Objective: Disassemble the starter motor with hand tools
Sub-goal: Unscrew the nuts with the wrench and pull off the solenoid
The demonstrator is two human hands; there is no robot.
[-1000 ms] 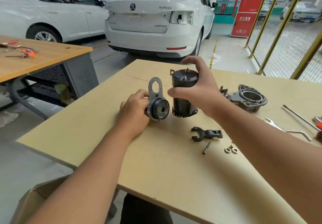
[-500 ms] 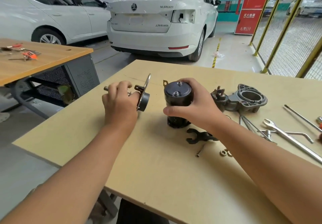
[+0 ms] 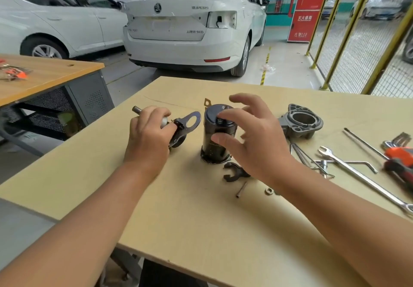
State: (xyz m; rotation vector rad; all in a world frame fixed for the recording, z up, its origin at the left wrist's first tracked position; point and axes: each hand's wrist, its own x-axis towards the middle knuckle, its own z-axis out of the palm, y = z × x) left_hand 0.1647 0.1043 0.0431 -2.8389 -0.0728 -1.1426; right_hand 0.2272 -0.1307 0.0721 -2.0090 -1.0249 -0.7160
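Note:
A black cylindrical motor housing (image 3: pixel 214 139) stands upright near the middle of the wooden table (image 3: pixel 201 219). My right hand (image 3: pixel 248 139) hovers over its right side with spread, relaxed fingers and holds nothing. To the housing's left, my left hand (image 3: pixel 148 134) grips the shaft assembly with its metal bracket plate (image 3: pixel 188 121); the shaft end sticks out behind my fingers. A grey drive-end housing (image 3: pixel 299 121) lies to the right. A black shift fork (image 3: pixel 234 171), a small pin (image 3: pixel 241 189) and a nut (image 3: pixel 269 190) lie in front.
A long combination wrench (image 3: pixel 362 179), thin rods (image 3: pixel 364 141) and a red-handled tool (image 3: pixel 400 159) lie at the table's right. Another wooden table (image 3: pixel 44 76) stands at the left. White cars (image 3: pixel 192 23) are parked behind; a yellow mesh fence (image 3: pixel 357 41) runs at the right.
My right hand has let go of the motor housing and opened above it. My left hand has tilted the shaft assembly, so the bracket plate now faces up and to the right.

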